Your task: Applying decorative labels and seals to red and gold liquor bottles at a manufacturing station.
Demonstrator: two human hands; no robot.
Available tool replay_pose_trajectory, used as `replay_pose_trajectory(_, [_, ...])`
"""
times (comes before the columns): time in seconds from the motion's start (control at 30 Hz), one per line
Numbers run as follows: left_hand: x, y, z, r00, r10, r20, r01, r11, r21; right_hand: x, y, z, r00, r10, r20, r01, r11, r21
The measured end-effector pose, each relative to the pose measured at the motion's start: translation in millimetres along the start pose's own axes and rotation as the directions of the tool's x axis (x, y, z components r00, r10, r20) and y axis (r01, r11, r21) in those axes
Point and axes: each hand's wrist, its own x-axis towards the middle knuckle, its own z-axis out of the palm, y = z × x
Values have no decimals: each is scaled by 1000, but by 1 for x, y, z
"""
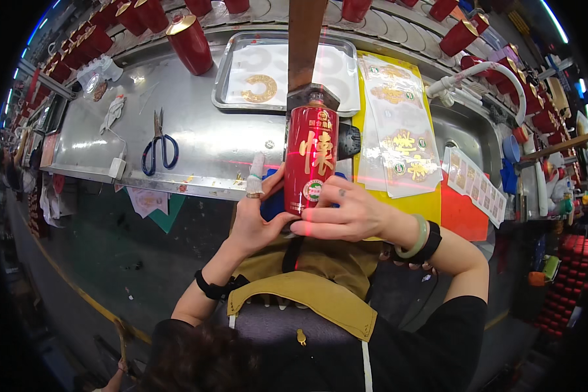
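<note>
A glossy red bottle (311,147) with gold lettering and a small round green-and-white label lies in front of me, its neck pointing away, at a dark holder. My left hand (251,219) wraps its lower left side, thumb at the base; one finger in a white cover stretches along the left of the bottle. My right hand (349,212) is closed at its lower right, fingertips pressed to the lower front. Thin red light lines cross the bottle and my right fingers. Whether a small piece sits under those fingertips is hidden.
Left on the metal bench (209,144) are blue-handled scissors (158,145) and a standing red bottle (189,46). A tray (223,98) holds a gold C-shaped decal (260,88). Clear sheets of gold decals (402,140) lie on yellow board, near a sink (467,127). A wooden post (306,42) rises ahead.
</note>
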Motion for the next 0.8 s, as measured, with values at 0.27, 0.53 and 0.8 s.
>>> replay_pose_trajectory(0.27, [4,3,-7,996,-32,77,33,999,-2,-8,23,-1,971,102,-217,-149,967,-209])
replay_pose_trajectory(0.53, [30,13,-15,982,84,166,-141,921,364,25,40,-18,683,597,-420,-683,726,-80])
replay_pose_trajectory(0.8, [39,17,-8,989,130,66,-144,941,305,64,51,-9,907,418,-53,-411,853,-322])
